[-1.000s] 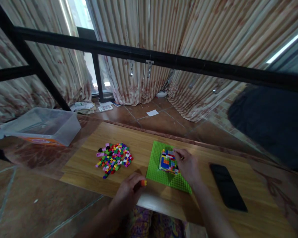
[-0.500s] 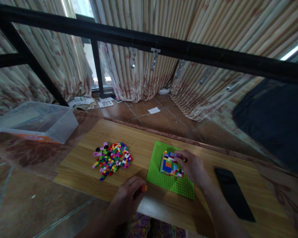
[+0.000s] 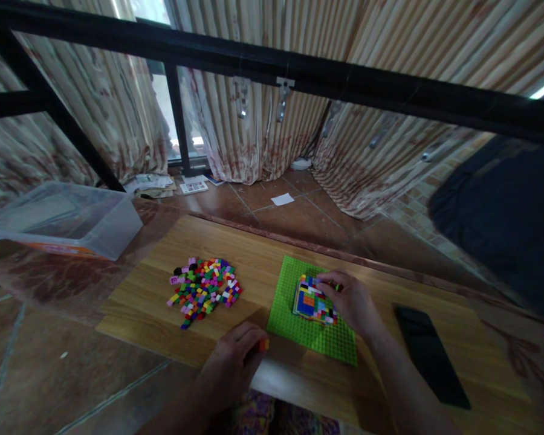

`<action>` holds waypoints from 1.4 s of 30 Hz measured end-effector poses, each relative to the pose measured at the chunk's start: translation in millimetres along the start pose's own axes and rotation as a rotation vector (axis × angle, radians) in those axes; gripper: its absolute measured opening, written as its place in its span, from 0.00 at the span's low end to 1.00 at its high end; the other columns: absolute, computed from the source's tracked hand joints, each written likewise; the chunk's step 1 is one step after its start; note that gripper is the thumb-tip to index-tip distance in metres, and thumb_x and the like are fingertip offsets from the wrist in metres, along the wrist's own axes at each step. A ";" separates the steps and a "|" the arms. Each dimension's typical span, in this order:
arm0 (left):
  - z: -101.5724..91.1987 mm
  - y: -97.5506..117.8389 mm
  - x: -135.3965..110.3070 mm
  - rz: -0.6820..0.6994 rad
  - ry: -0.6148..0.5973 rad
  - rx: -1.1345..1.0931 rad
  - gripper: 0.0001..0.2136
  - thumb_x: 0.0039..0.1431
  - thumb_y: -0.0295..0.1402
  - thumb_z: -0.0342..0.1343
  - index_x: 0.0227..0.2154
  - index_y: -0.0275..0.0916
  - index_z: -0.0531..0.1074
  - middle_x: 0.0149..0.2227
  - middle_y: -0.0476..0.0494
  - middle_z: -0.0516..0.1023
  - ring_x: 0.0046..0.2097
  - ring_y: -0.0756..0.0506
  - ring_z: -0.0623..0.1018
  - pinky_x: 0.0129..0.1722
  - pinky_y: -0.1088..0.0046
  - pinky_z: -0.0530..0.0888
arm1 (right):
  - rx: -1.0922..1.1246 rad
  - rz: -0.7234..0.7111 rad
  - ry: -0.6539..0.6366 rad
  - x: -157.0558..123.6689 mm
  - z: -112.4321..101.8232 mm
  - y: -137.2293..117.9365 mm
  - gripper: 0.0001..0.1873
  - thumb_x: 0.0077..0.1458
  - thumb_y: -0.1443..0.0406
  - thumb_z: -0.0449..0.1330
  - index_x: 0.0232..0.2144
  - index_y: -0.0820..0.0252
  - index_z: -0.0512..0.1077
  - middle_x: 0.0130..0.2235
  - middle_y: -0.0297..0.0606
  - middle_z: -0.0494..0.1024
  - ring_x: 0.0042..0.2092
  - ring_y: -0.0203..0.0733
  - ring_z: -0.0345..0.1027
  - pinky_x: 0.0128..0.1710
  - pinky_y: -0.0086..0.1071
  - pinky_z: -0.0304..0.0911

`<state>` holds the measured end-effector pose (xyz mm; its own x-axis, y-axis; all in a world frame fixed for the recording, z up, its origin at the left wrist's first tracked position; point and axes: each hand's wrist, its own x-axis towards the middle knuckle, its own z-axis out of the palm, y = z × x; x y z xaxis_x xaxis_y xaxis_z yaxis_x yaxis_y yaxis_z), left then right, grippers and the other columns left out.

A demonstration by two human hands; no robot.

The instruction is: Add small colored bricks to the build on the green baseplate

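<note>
A green baseplate lies on the wooden board, bearing a low, multicoloured block of toy bricks. My right hand reaches over the far right side of that block, thumb and fingers pinched together at its top. Whatever sits between those fingertips is too small to make out. Near the board's front edge, left of the baseplate, my left hand is closed on an orange toy brick. A loose pile of small toy bricks in many colours is spread farther left.
A dark phone-like slab lies on the wooden board at the right. At the far left stands a clear plastic bin. A black metal rail crosses in front of the curtains, with papers on the floor behind.
My right hand has shifted very slightly at the top of the brick block. My left hand stays in place with the orange toy brick. The view has tilted a little.
</note>
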<state>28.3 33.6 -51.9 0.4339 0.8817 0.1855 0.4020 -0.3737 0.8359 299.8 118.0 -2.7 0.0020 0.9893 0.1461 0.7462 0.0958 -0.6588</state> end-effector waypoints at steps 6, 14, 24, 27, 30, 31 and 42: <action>-1.6 1.3 0.6 -0.018 -0.025 0.003 0.07 0.63 0.27 0.48 0.40 0.41 0.69 0.39 0.44 0.74 0.41 0.49 0.74 0.42 0.75 0.70 | -0.014 0.033 -0.018 4.0 -2.0 -3.0 0.10 0.50 0.59 0.59 0.31 0.54 0.79 0.33 0.35 0.79 0.33 0.42 0.72 0.34 0.34 0.64; -2.0 0.7 0.6 -0.016 0.001 -0.039 0.06 0.62 0.27 0.49 0.38 0.40 0.71 0.37 0.43 0.74 0.40 0.48 0.74 0.40 0.75 0.70 | -0.004 0.050 -0.046 10.1 -3.4 -12.3 0.07 0.46 0.63 0.61 0.26 0.55 0.79 0.30 0.35 0.80 0.32 0.43 0.74 0.32 0.33 0.66; -5.7 20.4 11.8 -0.360 0.187 -0.561 0.12 0.55 0.36 0.57 0.41 0.37 0.75 0.36 0.45 0.78 0.36 0.48 0.76 0.37 0.74 0.72 | 0.123 0.060 0.217 -32.3 -4.7 -40.5 0.13 0.51 0.56 0.59 0.35 0.56 0.78 0.36 0.39 0.79 0.35 0.42 0.72 0.37 0.37 0.66; -4.9 38.7 11.6 -0.394 0.183 -0.669 0.15 0.54 0.38 0.59 0.43 0.37 0.75 0.38 0.44 0.79 0.35 0.48 0.76 0.36 0.74 0.73 | 0.367 0.058 0.104 -74.3 12.8 -65.2 0.13 0.53 0.56 0.60 0.38 0.54 0.77 0.38 0.37 0.78 0.37 0.41 0.71 0.38 0.35 0.66; -3.7 55.9 10.0 -0.347 0.159 -0.731 0.16 0.54 0.38 0.59 0.45 0.37 0.73 0.39 0.43 0.79 0.38 0.47 0.76 0.40 0.73 0.73 | 0.569 0.097 0.055 -109.1 33.8 -86.6 0.14 0.51 0.57 0.63 0.40 0.53 0.76 0.36 0.36 0.77 0.36 0.39 0.70 0.37 0.33 0.66; -3.6 61.1 9.4 -0.317 0.148 -0.750 0.15 0.55 0.37 0.59 0.45 0.38 0.73 0.39 0.43 0.79 0.39 0.47 0.77 0.41 0.72 0.73 | 0.614 0.117 0.054 -116.7 38.6 -91.2 0.14 0.51 0.57 0.63 0.41 0.53 0.76 0.36 0.35 0.76 0.36 0.39 0.70 0.37 0.33 0.66; -8.5 85.0 4.3 -0.235 -0.044 -0.660 0.08 0.56 0.35 0.59 0.35 0.36 0.72 0.31 0.47 0.76 0.34 0.50 0.75 0.38 0.74 0.72 | 0.697 0.093 0.076 -140.8 23.6 -95.7 0.09 0.53 0.57 0.62 0.33 0.54 0.77 0.32 0.35 0.75 0.35 0.38 0.68 0.35 0.30 0.64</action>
<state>57.4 8.1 24.3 0.4338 0.8998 -0.0480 -0.0784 0.0908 0.9928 212.4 -27.9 22.4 0.1106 0.9888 0.1006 0.1407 0.0847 -0.9864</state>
